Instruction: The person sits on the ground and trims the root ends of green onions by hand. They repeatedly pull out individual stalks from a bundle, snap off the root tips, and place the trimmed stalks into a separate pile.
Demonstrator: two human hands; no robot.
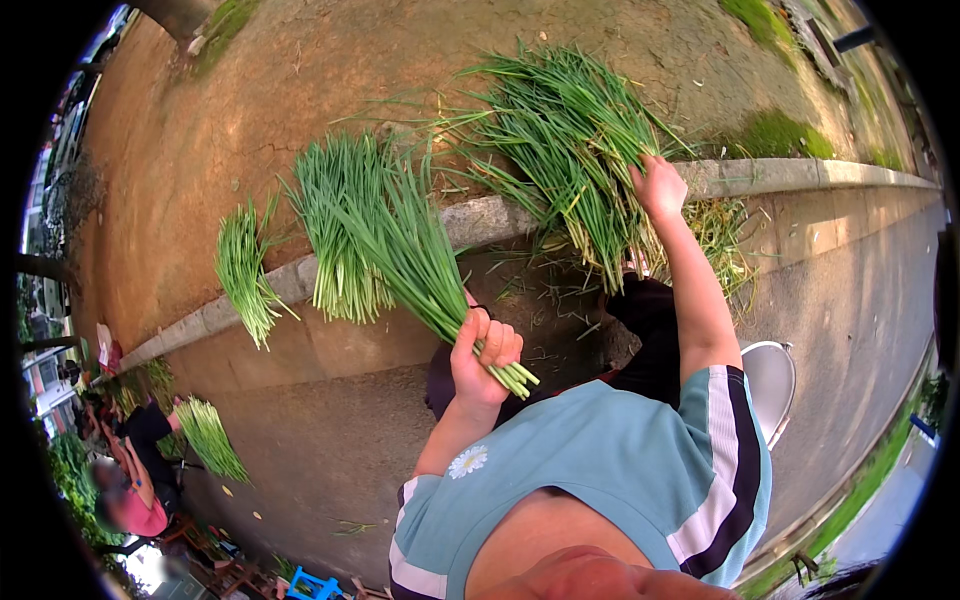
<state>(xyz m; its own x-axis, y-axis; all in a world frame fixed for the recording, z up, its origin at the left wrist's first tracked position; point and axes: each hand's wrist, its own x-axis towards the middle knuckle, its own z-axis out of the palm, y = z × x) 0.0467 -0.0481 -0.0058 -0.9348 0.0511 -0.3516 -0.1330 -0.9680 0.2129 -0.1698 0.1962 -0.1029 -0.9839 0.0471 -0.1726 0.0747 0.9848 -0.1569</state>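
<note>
My left hand (487, 350) is closed round the pale stems of a bunch of garlic chives (408, 248). The long green leaves fan out up and to the left, and the cut ends poke out below my fist. Ahead on the right, my right hand (661, 188) reaches to the edge of a big loose pile of garlic chives (568, 135), its fingers curled on some leaves there. Behind the held bunch, a neater heap of garlic chives (338, 225) lies across the kerb, partly covered by it. Farther left rests a smaller bundle (245, 268).
A stone kerb (770, 176) runs between bare soil and the paved road. Yellowed trimmings (718, 235) lie right of the big pile. A pale round-topped stool (770, 385) stands by my right side. At the far left sits another person (140, 500), near more chives (210, 440).
</note>
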